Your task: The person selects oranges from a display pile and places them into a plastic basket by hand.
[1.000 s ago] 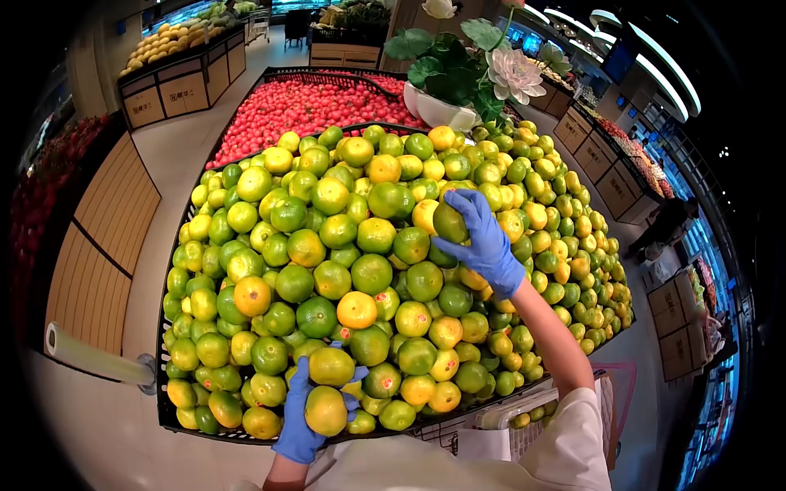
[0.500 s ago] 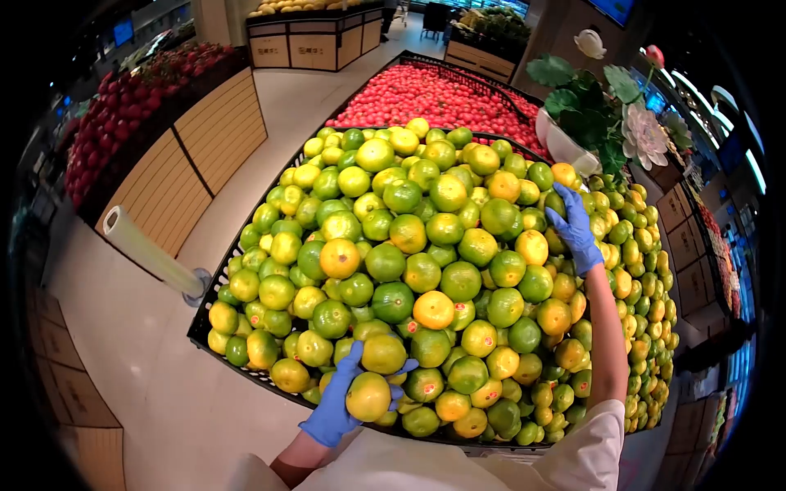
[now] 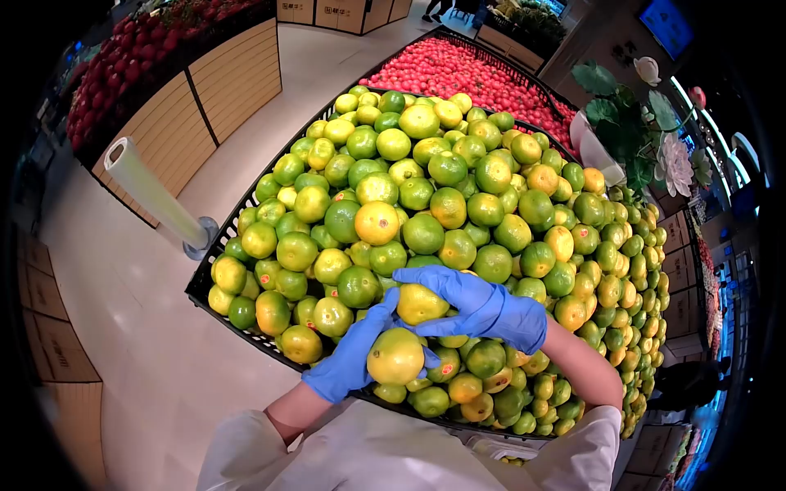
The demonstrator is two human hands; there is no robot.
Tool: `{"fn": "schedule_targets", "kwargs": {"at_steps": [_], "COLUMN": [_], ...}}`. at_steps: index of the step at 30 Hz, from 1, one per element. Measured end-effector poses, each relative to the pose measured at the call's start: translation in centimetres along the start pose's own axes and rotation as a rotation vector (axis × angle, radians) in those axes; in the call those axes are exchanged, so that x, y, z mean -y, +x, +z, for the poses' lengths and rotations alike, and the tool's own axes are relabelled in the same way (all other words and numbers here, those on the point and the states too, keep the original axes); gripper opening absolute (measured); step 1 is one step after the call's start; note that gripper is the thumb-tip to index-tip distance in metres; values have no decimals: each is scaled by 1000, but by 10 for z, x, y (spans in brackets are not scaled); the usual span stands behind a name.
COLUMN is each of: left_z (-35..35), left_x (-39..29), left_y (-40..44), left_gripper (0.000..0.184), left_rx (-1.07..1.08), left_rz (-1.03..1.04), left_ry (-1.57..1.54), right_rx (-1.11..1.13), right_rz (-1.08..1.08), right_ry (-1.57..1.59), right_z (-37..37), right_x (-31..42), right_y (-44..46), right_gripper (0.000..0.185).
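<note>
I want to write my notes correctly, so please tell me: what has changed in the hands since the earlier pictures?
The right hand came leftward and toward the person across the citrus heap, and now cups the upper fruit beside the left hand. The green fruit gripped at first can't be made out now. Unchanged: the left hand holds the lower fruit.

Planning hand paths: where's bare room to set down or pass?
Bare floor left of the crate, nearer than the white roll; more between slatted stand and crate. Crowded: the citrus, piled to the crate's edges, left hand and right hand meeting over its near side; red fruit packed behind.
</note>
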State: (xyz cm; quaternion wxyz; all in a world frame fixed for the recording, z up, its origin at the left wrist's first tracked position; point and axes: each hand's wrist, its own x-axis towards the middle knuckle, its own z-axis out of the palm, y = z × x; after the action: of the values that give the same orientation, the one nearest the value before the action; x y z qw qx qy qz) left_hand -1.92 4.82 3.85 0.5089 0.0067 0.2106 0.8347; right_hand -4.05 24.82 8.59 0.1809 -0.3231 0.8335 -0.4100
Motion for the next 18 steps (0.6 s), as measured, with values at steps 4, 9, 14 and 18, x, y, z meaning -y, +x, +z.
{"fn": "schedule_targets", "kwargs": {"at_steps": [4, 9, 14, 18], "left_z": [-7, 4, -22, -29], "left_x": [-8, -24, -28, -26], "left_y": [-6, -16, -23, -35], "left_gripper": [62, 58, 54, 50], "left_rx": [-96, -65, -125, -170], "left_rz": [-76, 152, 150, 147], "left_ry": [54, 28, -57, -78], "right_rx": [17, -146, -437, -220], "right_rz": [-63, 57, 21, 98], "right_ry": [-240, -235, -369, -648], "right_z": [2, -23, -94, -110], "right_x": [4, 4, -40, -85], "right_y": [18, 42, 104, 137], "right_gripper": [70, 70, 64, 62]}}
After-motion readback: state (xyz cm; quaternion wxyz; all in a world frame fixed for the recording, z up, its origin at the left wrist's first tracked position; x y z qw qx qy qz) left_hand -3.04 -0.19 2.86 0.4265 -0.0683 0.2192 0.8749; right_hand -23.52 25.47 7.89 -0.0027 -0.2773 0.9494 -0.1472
